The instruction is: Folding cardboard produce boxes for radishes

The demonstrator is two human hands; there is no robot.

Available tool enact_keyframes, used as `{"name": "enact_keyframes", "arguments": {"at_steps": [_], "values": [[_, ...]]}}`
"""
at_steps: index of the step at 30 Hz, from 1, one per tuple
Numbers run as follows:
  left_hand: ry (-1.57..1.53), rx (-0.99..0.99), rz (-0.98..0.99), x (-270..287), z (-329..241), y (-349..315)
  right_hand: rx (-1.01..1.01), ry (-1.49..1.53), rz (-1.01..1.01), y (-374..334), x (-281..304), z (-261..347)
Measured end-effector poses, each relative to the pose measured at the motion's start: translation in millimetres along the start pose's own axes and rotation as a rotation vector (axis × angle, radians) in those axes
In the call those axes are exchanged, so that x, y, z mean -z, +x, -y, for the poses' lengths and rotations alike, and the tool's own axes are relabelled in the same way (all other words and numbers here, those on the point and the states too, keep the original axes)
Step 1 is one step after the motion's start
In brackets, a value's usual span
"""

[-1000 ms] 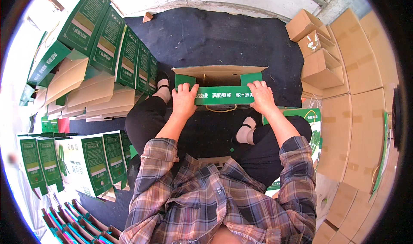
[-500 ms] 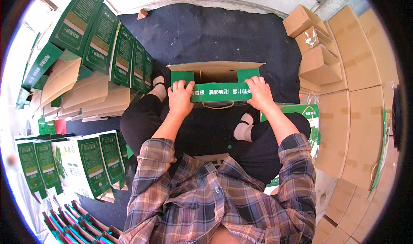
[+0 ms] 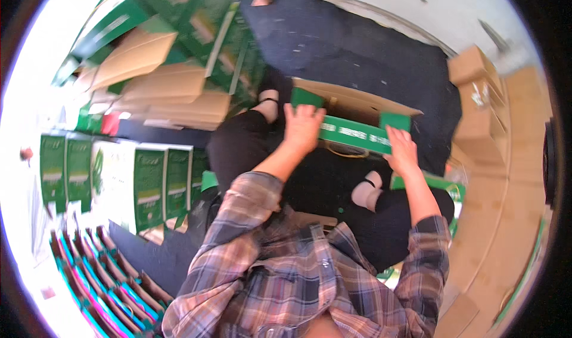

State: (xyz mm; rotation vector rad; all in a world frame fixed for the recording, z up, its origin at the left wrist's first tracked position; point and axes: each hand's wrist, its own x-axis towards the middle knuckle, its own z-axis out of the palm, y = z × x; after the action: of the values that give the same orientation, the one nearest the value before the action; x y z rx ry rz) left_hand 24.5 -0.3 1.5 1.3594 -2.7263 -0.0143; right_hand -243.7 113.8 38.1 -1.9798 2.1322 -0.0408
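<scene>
A cardboard gift box [image 3: 357,135] with a green printed front flap stands between my feet, its top open and the brown inside partly showing. My left hand [image 3: 302,126] grips the left end of that flap, fingers curled over the upper edge. At the other end my right hand [image 3: 401,149] holds the flap in the same way. Green side tabs [image 3: 394,122] fold in at both ends of the opening, and a bare brown panel [image 3: 351,94] rises behind. A yellow cord handle [image 3: 347,154] hangs on the near side, below the flap.
Stacked green boxes [image 3: 190,22] with loose brown flaps rise at the left, above a row of green and white boxes [image 3: 149,186]. Lower left are several open boxes with coloured edges [image 3: 107,284]. Brown cartons [image 3: 491,177] line the right; dark sheeting [image 3: 369,46] covers the floor.
The view has swung, so the surroundings appear turned and the box sits farther right and slanted. Both hands keep their hold on the front flap.
</scene>
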Motion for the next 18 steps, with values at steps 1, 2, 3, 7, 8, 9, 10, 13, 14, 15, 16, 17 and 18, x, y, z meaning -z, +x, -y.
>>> {"name": "enact_keyframes", "arguments": {"at_steps": [1,2,3,7,8,9,10,13,14,15,16,17,18], "values": [[0.052,0.006,0.014,-1,-4,1,-0.006,-0.026,0.015,0,-1,1],[0.092,-0.007,-0.028,-1,-9,1,0.004,-0.064,0.011,-3,-4,-4],[0.073,0.003,-0.016,-8,-7,-2,-0.022,-0.037,0.057,0,-1,4],[-0.016,-0.084,0.021,6,-14,-3,-0.041,0.054,0.079,-6,3,-7],[-0.034,-0.108,-0.022,3,-13,-6,-0.048,0.073,0.071,-5,5,-8],[-0.069,-0.151,0.012,14,-14,-7,-0.081,0.078,0.065,-4,9,-12],[-0.098,-0.160,0.052,23,-16,-8,-0.020,0.083,-0.053,-4,10,-18],[-0.249,-0.139,0.034,28,-21,-14,-0.050,0.438,0.065,2,30,-24],[-0.311,-0.103,0.085,33,-23,-13,-0.036,0.441,0.062,-1,36,-21],[-0.302,-0.094,0.080,33,-22,-14,-0.054,0.750,0.227,-7,43,-13],[-0.389,-0.036,0.090,31,-20,-15,-0.072,1.058,0.399,-12,50,-1],[-0.483,0.007,0.094,31,-21,-13,-0.054,1.039,0.456,-20,61,11],[-0.569,0.047,0.128,32,-19,-12,-0.018,1.012,0.518,-24,61,19]]}}
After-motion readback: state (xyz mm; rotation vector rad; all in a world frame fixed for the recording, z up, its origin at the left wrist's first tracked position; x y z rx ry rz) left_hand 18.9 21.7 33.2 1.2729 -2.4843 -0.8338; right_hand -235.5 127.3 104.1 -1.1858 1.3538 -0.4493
